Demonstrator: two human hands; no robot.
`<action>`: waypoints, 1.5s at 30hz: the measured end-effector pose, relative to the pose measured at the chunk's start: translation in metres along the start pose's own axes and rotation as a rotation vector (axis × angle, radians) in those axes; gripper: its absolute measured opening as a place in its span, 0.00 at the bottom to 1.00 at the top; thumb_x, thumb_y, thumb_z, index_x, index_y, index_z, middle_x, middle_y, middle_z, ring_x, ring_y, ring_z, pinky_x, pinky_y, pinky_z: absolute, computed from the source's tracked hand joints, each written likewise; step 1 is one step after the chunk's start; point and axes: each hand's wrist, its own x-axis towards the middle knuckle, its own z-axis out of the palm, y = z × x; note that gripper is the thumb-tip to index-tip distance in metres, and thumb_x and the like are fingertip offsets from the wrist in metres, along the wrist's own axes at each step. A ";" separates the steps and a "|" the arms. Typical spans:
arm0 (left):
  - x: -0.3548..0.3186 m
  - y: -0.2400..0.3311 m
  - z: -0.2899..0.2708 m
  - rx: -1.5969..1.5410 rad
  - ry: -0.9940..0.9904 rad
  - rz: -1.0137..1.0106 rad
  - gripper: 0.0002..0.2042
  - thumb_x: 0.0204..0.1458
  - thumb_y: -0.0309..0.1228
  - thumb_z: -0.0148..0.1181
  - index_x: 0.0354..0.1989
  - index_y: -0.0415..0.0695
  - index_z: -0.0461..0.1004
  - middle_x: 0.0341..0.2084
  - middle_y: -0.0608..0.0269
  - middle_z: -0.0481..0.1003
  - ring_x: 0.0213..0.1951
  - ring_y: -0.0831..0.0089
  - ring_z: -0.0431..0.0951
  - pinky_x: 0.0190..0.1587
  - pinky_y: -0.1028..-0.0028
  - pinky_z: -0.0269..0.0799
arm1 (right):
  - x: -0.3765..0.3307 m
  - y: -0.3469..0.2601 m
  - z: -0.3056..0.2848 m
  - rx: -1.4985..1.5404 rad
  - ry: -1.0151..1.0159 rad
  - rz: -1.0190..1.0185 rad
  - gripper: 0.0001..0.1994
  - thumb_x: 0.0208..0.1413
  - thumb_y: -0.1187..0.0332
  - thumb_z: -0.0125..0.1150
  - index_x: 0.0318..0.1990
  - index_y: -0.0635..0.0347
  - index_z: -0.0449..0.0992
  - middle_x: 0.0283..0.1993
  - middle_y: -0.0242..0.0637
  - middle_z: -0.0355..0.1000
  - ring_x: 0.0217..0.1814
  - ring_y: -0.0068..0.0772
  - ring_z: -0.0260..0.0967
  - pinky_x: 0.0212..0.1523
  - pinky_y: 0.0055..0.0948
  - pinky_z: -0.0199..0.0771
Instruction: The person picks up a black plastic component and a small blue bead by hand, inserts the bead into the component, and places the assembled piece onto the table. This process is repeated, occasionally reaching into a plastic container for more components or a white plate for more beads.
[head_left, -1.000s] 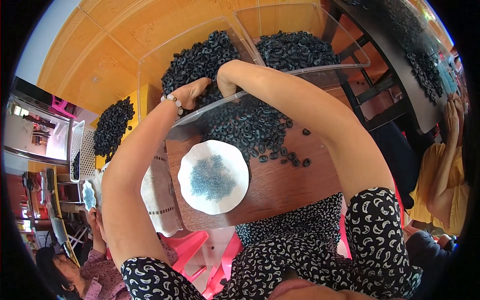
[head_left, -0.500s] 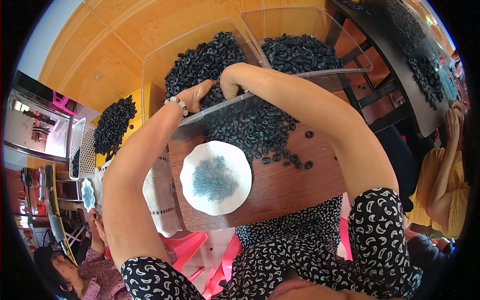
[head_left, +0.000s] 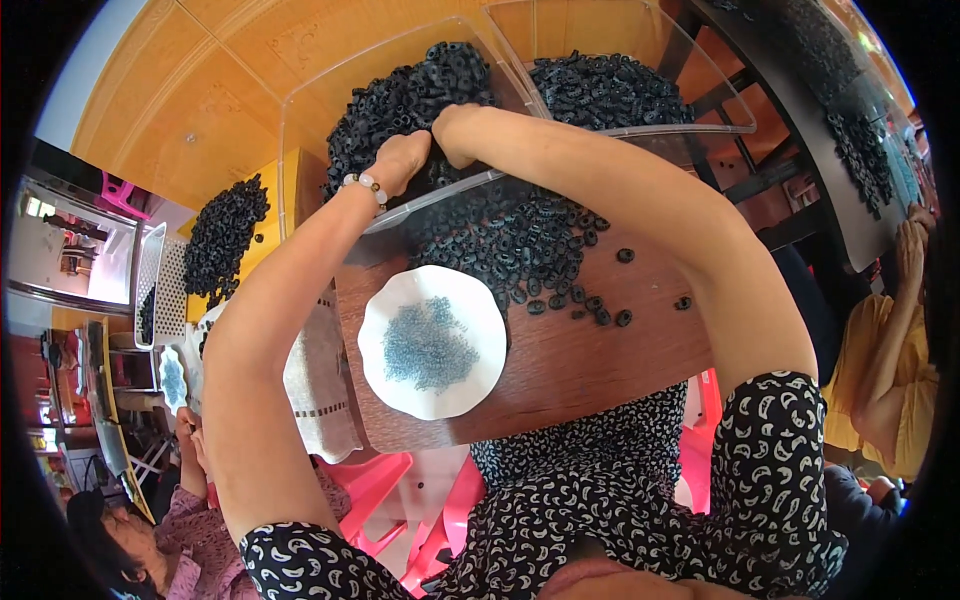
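Both my arms reach over the near wall of a clear plastic bin (head_left: 283, 180) heaped with small black ring-like parts (head_left: 400, 100). My left hand (head_left: 403, 163), with a beaded bracelet (head_left: 365, 186) at the wrist, is over the pile. Close beside it my right hand (head_left: 456, 134) bends down against the same parts. The fingers of both hands are turned away and hidden, so their grip does not show. Nearer to me, a white scalloped plate (head_left: 485, 385) bears a heap of tiny pale blue-grey translucent pieces (head_left: 430, 343).
Loose black oval parts (head_left: 540, 255) spread over the brown table (head_left: 620, 350) in front of the bin. A second clear bin (head_left: 750, 125) of black parts stands to the right. More lie on a yellow surface at left (head_left: 225, 235). Other people sit at both sides.
My left hand has lifted away from the parts and moved up and right toward my right hand. The right hand has shifted slightly farther off. The whole view has moved a little.
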 end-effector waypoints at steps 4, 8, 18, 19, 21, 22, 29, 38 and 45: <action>0.024 -0.009 0.009 0.232 -0.105 0.166 0.27 0.53 0.40 0.46 0.51 0.27 0.75 0.52 0.35 0.75 0.56 0.41 0.75 0.54 0.59 0.69 | 0.021 0.011 0.014 -0.109 -0.146 -0.075 0.15 0.49 0.66 0.61 0.44 0.56 0.85 0.44 0.47 0.80 0.46 0.44 0.78 0.47 0.43 0.76; 0.048 -0.018 0.018 -0.181 -0.188 0.059 0.27 0.53 0.43 0.46 0.50 0.30 0.74 0.55 0.37 0.76 0.58 0.50 0.76 0.55 0.56 0.68 | 0.032 0.022 0.005 -0.015 -0.394 -0.180 0.17 0.52 0.62 0.52 0.42 0.59 0.82 0.42 0.48 0.77 0.39 0.41 0.73 0.43 0.48 0.70; 0.006 -0.018 -0.013 -0.582 -0.421 -0.311 0.20 0.68 0.39 0.38 0.56 0.41 0.72 0.44 0.51 0.82 0.42 0.58 0.83 0.45 0.57 0.82 | 0.024 -0.003 -0.007 0.342 -0.505 -0.101 0.33 0.67 0.61 0.35 0.77 0.67 0.48 0.81 0.53 0.43 0.80 0.52 0.47 0.72 0.50 0.55; -0.002 0.031 0.024 -0.567 -0.526 -0.240 0.21 0.69 0.40 0.37 0.55 0.40 0.73 0.46 0.50 0.81 0.44 0.56 0.82 0.46 0.55 0.81 | 0.040 0.054 0.029 0.431 -0.434 -0.005 0.34 0.65 0.58 0.38 0.76 0.66 0.50 0.79 0.55 0.47 0.78 0.52 0.50 0.70 0.48 0.55; 0.022 -0.040 -0.008 -0.696 -0.497 -0.315 0.21 0.67 0.40 0.38 0.52 0.41 0.76 0.47 0.51 0.81 0.47 0.54 0.81 0.50 0.48 0.79 | 0.009 -0.017 -0.008 0.717 -0.424 0.053 0.32 0.69 0.59 0.36 0.78 0.61 0.45 0.82 0.51 0.40 0.80 0.58 0.45 0.66 0.64 0.62; 0.016 -0.018 0.005 -0.711 -0.462 -0.276 0.21 0.66 0.40 0.39 0.51 0.42 0.77 0.46 0.52 0.81 0.46 0.54 0.81 0.51 0.45 0.77 | 0.014 0.006 0.002 0.812 -0.403 0.104 0.32 0.69 0.60 0.36 0.78 0.61 0.45 0.82 0.52 0.39 0.80 0.58 0.45 0.68 0.63 0.60; -0.012 0.011 -0.001 -0.814 -0.348 -0.338 0.22 0.68 0.39 0.34 0.54 0.42 0.76 0.46 0.51 0.81 0.45 0.57 0.83 0.50 0.49 0.78 | -0.006 0.000 -0.019 0.903 -0.289 0.230 0.32 0.67 0.64 0.38 0.76 0.66 0.47 0.79 0.62 0.43 0.74 0.64 0.56 0.67 0.60 0.64; -0.034 0.030 -0.014 -1.010 -0.342 -0.194 0.23 0.65 0.48 0.35 0.56 0.47 0.70 0.49 0.52 0.77 0.48 0.49 0.79 0.51 0.38 0.73 | 0.000 0.017 -0.023 1.539 -0.170 0.226 0.17 0.68 0.69 0.37 0.52 0.69 0.73 0.50 0.56 0.75 0.48 0.53 0.78 0.39 0.58 0.85; -0.040 0.054 0.004 -1.387 -0.068 -0.113 0.21 0.55 0.49 0.47 0.48 0.49 0.76 0.51 0.59 0.78 0.51 0.57 0.77 0.53 0.47 0.71 | 0.010 0.008 -0.017 1.955 0.265 0.234 0.18 0.66 0.67 0.37 0.51 0.64 0.74 0.49 0.48 0.77 0.53 0.49 0.75 0.45 0.56 0.75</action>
